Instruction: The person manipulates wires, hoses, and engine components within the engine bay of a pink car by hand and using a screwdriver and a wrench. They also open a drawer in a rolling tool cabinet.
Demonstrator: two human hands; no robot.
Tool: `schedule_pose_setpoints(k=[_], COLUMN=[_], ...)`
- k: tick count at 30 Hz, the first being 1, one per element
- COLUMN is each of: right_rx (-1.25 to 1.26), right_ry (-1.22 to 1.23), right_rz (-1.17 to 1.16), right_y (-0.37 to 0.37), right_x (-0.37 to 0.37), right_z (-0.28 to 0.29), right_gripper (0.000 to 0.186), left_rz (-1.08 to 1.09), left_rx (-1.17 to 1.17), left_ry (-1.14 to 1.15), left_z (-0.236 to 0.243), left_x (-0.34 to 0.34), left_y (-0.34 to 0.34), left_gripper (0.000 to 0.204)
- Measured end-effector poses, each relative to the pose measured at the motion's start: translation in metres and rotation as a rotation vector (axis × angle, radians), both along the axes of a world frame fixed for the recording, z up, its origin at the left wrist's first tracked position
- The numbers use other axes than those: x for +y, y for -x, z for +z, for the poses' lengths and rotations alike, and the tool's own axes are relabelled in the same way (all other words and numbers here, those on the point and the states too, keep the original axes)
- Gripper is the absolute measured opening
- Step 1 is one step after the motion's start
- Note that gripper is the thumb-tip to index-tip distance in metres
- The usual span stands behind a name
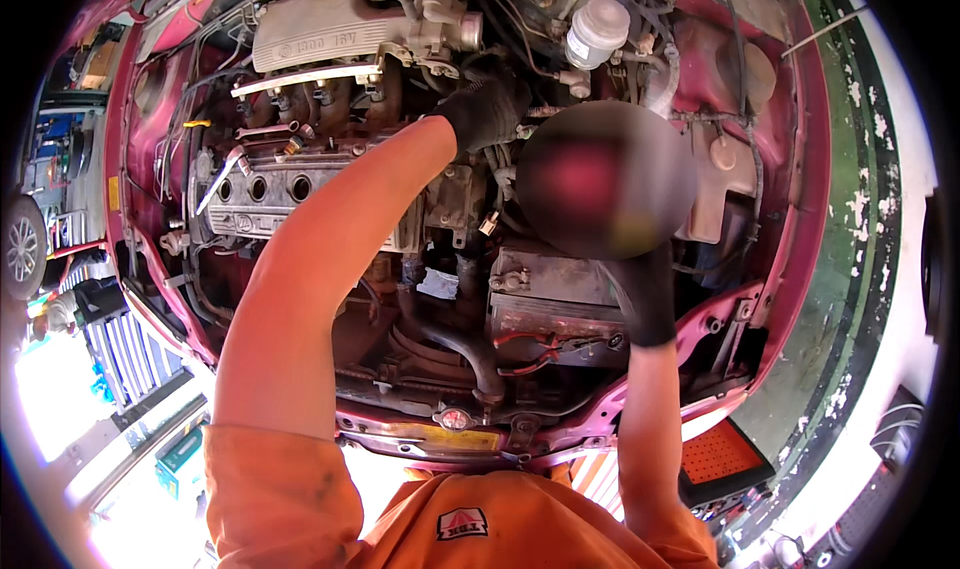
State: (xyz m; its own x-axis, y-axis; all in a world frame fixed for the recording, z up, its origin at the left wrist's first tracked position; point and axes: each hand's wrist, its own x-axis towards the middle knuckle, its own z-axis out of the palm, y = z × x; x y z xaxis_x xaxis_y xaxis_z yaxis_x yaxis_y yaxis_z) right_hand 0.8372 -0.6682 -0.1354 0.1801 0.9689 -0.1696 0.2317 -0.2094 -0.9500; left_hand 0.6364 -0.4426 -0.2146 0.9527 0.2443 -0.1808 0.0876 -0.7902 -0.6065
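A red car's engine bay (790,169) is seen from above with the hood raised. At the left, a loose wrench (218,181) lies across the valve cover (262,201), beside three spark-plug wells. Behind it, the grey intake manifold (315,37) is seen. The left hand (487,112), in a dark glove, is reached deep into the middle of the bay just right of the manifold; its fingers are curled downward among hoses, but what is gripped cannot be told. Further right, a white fluid reservoir (597,31) stands behind it. The right hand (645,294), also gloved, is placed beside the battery (545,314); its fingers are hidden by a blurred patch, so its grip cannot be told.
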Motion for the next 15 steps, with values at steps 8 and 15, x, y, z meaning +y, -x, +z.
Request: schedule_pose_setpoints(k=[8, 15], right_rx=[-0.324, 0.413], right_ry=[0.072, 0.019], right_rz=[0.156, 0.061], right_y=[0.033, 0.071], right_x=[0.131, 0.134], right_z=[-0.071, -0.091], right_gripper=[0.039, 0.031], left_rz=[0.029, 0.345], left_rx=[-0.432, -0.243], left_ry=[-0.038, -0.025], left_z=[0.018, -0.001], left_x=[-0.008, -0.011], left_y=[-0.01, -0.001], left_gripper=[0.028, 0.035])
